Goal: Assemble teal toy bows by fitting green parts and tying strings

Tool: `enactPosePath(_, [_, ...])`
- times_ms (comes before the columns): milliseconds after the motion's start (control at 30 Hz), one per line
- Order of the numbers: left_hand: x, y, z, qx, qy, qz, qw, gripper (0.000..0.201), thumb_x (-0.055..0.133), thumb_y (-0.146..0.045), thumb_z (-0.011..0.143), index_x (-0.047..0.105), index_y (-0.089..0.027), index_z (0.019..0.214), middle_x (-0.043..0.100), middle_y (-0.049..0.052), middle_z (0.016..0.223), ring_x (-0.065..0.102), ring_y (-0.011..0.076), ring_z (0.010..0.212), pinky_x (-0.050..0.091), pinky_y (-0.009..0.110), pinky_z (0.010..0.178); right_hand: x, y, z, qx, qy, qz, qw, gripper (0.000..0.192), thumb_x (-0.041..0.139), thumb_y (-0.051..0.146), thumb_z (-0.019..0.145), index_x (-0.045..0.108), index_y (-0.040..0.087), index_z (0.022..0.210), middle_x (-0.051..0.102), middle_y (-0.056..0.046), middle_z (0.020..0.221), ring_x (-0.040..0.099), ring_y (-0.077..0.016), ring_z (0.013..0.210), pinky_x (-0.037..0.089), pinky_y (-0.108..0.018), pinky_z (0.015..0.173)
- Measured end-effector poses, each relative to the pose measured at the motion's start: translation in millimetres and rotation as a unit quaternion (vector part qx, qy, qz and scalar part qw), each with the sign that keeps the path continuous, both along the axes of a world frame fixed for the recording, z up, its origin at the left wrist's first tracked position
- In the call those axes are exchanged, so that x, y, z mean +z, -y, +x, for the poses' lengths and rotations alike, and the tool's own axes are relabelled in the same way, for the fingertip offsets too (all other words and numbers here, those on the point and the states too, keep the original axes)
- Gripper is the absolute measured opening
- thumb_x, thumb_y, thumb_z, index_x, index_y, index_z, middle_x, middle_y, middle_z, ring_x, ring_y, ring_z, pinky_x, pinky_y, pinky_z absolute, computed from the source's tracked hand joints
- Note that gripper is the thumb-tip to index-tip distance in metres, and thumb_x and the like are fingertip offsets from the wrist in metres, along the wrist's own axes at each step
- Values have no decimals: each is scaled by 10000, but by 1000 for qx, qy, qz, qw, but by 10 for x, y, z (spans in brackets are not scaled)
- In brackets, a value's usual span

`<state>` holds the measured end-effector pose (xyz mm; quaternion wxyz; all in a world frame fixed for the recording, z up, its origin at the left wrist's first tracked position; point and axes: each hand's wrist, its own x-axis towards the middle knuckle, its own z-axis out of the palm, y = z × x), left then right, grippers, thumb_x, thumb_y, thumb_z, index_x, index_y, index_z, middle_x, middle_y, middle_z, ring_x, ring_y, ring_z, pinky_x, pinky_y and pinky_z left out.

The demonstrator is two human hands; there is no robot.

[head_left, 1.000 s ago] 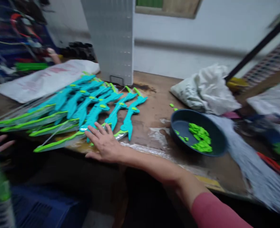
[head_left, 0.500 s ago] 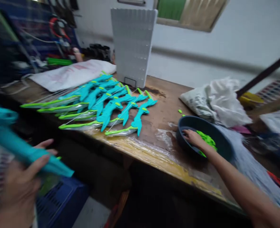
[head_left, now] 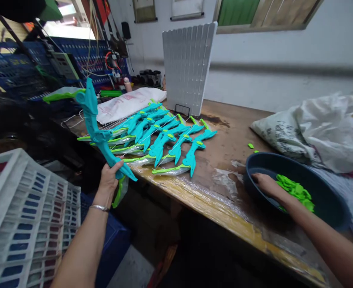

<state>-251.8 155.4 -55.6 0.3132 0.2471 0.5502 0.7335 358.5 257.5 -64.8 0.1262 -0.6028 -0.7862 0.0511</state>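
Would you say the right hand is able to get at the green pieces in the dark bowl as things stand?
Probably yes. The right hand is already inside the dark bowl, beside the green pieces, with nothing lying between them. The left hand is busy gripping a teal toy bow.

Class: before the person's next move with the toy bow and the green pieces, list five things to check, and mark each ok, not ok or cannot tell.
1. Left hand grips the bow firmly: ok, fingers wrap its lower limb.
2. Bow held off the table, apart from the row of bows: ok.
3. Right hand is inside the bowl: ok.
4. Right hand has picked up a green piece: cannot tell, fingertips are hidden.
5. Bowl sits fully on the table: ok, though near the front edge.
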Motion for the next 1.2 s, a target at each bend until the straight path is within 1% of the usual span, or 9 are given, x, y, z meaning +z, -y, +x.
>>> enactPosePath(167, [0,-254,246,-1,1,-5,1000,496,909,-307,457,657,-142,851,709,28,802,660,178,682,532,293,637,55,11,-53,-20,-8,-52,998,163,601,125,717,740,208,699,744,-99,801,699,-268,734,483,-313,665])
enactPosePath(300, [101,-171,283,1,-3,-12,1000,524,930,-306,433,616,-158,825,698,13,785,688,196,679,566,319,642,160,61,-86,-51,-46,-47,997,191,581,129,735,755,206,714,756,-83,805,708,-257,772,494,-308,718])
enactPosePath(467, [274,381,362,-21,-25,-28,999,528,953,-358,478,659,-143,861,727,38,797,680,182,652,571,299,626,371,131,-44,-111,-128,12,986,162,609,176,804,765,208,770,755,-125,805,707,-265,722,500,-360,692])
enactPosePath(600, [312,948,697,-64,-39,-30,997,555,945,-393,555,670,-155,973,768,92,910,721,239,723,598,345,659,587,221,-102,-142,-219,47,964,288,523,305,940,764,148,954,728,-189,758,683,-209,595,520,-368,650])
enactPosePath(767, [354,1427,1153,-201,10,43,979,699,915,-389,646,565,-268,1239,737,91,1129,744,308,933,616,454,803,887,731,-688,-35,-391,27,919,387,686,510,812,778,169,969,719,-88,740,639,-191,601,517,-330,605])
enactPosePath(833, [404,1496,1284,-255,38,66,964,546,841,-466,742,594,-272,1189,725,98,1161,740,278,875,615,421,744,972,1063,-1050,14,-410,-17,912,383,742,520,767,783,178,934,704,-45,697,629,-174,607,515,-301,604])
enactPosePath(900, [437,1528,1413,-277,42,49,959,375,747,-516,832,639,-239,1060,747,87,990,704,220,717,576,335,606,1015,1401,-1407,67,-471,-95,875,352,778,487,759,765,173,916,680,-19,646,607,-148,567,516,-283,592])
enactPosePath(1033, [399,1629,1693,-338,13,-24,941,287,722,-485,869,648,-242,1004,680,22,672,615,180,568,496,273,498,975,1929,-1902,118,-611,-224,750,354,875,426,684,646,180,795,649,25,619,581,-116,488,482,-235,491])
enactPosePath(1200, [322,1771,1935,-383,-27,-87,919,313,796,-442,803,679,-249,1020,710,32,770,669,198,630,540,288,556,820,2310,-2059,105,-664,-252,696,335,854,390,738,591,188,788,635,37,586,563,-101,465,480,-211,475])
